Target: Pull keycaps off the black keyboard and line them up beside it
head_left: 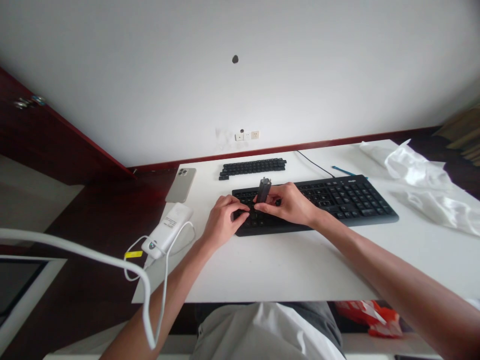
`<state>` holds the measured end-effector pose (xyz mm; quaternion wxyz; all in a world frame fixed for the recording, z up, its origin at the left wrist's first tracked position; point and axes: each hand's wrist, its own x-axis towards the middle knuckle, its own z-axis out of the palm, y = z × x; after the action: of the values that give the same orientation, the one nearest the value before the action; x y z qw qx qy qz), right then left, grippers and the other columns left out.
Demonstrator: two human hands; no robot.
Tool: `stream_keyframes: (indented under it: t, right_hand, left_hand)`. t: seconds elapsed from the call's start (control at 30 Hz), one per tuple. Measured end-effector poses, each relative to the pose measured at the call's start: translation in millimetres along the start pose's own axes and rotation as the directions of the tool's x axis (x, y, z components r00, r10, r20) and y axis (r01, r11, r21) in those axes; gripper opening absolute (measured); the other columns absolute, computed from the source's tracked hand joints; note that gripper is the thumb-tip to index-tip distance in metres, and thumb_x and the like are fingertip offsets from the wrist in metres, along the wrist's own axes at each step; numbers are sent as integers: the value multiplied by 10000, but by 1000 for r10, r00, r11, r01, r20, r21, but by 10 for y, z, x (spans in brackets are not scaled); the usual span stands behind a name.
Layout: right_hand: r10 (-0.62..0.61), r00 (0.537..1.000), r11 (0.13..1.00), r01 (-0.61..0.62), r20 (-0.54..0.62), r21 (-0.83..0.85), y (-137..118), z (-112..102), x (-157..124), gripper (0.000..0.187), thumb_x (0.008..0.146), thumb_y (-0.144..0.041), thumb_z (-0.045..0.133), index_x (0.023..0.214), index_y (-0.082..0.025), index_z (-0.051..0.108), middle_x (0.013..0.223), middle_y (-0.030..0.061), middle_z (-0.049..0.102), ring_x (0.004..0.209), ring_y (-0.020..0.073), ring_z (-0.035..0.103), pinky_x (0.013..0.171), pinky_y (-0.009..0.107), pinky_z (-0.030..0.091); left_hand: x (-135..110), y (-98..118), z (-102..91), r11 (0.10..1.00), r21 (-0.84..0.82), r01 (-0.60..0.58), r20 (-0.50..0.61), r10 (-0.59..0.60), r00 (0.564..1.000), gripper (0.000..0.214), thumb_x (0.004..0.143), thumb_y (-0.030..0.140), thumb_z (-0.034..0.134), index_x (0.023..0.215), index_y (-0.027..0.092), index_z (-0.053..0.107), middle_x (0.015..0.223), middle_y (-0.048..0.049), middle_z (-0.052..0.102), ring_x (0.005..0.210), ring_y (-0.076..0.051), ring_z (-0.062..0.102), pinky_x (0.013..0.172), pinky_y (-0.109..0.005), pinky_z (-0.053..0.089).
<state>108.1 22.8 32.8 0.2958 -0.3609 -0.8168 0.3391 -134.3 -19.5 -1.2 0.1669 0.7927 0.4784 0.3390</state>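
A black keyboard [360, 200] lies on the white table, with several keycaps gone from its middle part. My right hand [288, 202] grips a dark grey, stubby handheld tool [264, 189] that stands nearly upright over the keyboard's left part. Small prongs show at the tool's top; its lower end is hidden by my fingers. At the keyboard's left end is my left hand [227, 215], thumb and fingers closed in a pinch around something dark and too small to make out. Behind the keyboard, loose black keycaps [253, 167] are laid out in rows.
A phone [182, 185] and a white power bank [170, 225] with a white cable [148, 295] are on the left. A blue pen-like stick [343, 170] lies behind the keyboard. Crumpled clear plastic [412, 162] covers the table's right side. The wall stands just behind.
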Motion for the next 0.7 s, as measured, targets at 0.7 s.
stream_keyframes:
  t: [0.7]
  right_hand:
    - [63,995,998,-62,-80,7,-22,65,31,395,933,-524,697,768,-167,669,591,-22,596,548,110,458,529,257,337]
  left_hand:
    - [-3,33,76,996,-85,13,50,-9,999,92,881,214,801,962,258,794,952,-24,734,959,-210,668,889,-372,535]
